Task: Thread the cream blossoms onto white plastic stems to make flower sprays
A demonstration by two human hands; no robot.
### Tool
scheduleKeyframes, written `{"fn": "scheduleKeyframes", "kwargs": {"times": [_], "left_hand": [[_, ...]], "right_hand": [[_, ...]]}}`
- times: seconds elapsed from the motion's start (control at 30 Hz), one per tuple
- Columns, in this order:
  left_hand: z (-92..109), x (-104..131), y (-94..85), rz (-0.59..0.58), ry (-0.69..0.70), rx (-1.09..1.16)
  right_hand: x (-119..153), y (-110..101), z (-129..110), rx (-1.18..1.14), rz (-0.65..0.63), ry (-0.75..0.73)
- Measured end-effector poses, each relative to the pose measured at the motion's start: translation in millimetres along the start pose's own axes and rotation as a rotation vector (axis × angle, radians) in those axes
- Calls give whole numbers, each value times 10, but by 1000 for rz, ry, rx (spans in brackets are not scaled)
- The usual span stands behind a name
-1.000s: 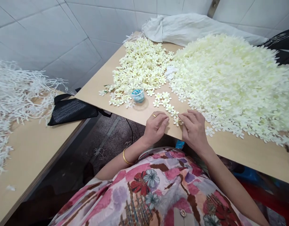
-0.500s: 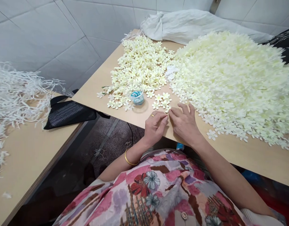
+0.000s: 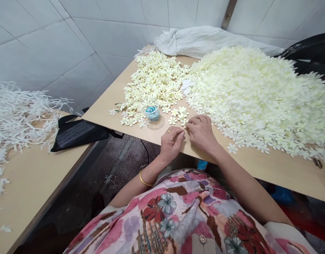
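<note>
My left hand (image 3: 172, 143) is closed in a pinch at the table's front edge; whatever lies between its thumb and fingers is too small to make out. Just right of it, my right hand (image 3: 201, 132) rests low over the table (image 3: 157, 133), fingers bent together, its fingertips at a small cream flower (image 3: 183, 124). Several loose cream flowers (image 3: 174, 112) lie just beyond the hands. A clear cup (image 3: 152, 113) with something blue and white inside stands to their left.
A large heap of pale flowers (image 3: 247, 91) covers the right side, a smaller heap (image 3: 155, 79) the back left. White cloth (image 3: 199, 40) lies along the wall. On the left table are white strands (image 3: 22, 113) and a black mesh bag (image 3: 79, 134).
The view has tilted up a little and shifted right. My right hand's fingers, spread before, are now drawn closer together. My left hand keeps its pinch.
</note>
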State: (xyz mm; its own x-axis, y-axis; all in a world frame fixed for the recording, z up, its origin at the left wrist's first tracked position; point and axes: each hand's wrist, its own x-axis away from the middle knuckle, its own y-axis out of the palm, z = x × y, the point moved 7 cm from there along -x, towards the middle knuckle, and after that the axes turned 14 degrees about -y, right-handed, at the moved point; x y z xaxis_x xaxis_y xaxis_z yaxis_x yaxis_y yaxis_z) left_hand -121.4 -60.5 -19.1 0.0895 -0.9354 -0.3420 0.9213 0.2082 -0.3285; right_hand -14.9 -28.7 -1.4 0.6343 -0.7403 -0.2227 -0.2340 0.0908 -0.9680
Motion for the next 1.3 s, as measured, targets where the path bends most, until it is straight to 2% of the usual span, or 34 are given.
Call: {"fn": "scheduleKeyframes", "kwargs": {"times": [0.13, 0.23, 0.33, 0.53, 0.97, 1.03, 1.13, 1.2, 1.3], "left_hand": [[-6, 0, 14, 8, 10, -25], [29, 12, 51, 9, 57, -68], [84, 33, 92, 5, 131, -150], [125, 66, 112, -1, 207, -251], [157, 89, 135, -16, 265, -307], [149, 88, 138, -15, 258, -315], [123, 81, 137, -15, 233, -314], [117, 77, 133, -19, 231, -297], [146, 74, 122, -28, 241, -251]], "right_hand": [[38, -72, 208, -150, 137, 25], [-56, -138, 330, -181, 208, 48], [-274, -130, 369, -173, 179, 53], [-630, 47, 388, -38, 37, 78], [-739, 136, 391, 33, 37, 30], [-708, 61, 422, -2, 95, 45], [-522, -198, 509, -79, 279, 71], [-297, -404, 575, -117, 396, 87], [119, -619, 628, -145, 503, 106]]}}
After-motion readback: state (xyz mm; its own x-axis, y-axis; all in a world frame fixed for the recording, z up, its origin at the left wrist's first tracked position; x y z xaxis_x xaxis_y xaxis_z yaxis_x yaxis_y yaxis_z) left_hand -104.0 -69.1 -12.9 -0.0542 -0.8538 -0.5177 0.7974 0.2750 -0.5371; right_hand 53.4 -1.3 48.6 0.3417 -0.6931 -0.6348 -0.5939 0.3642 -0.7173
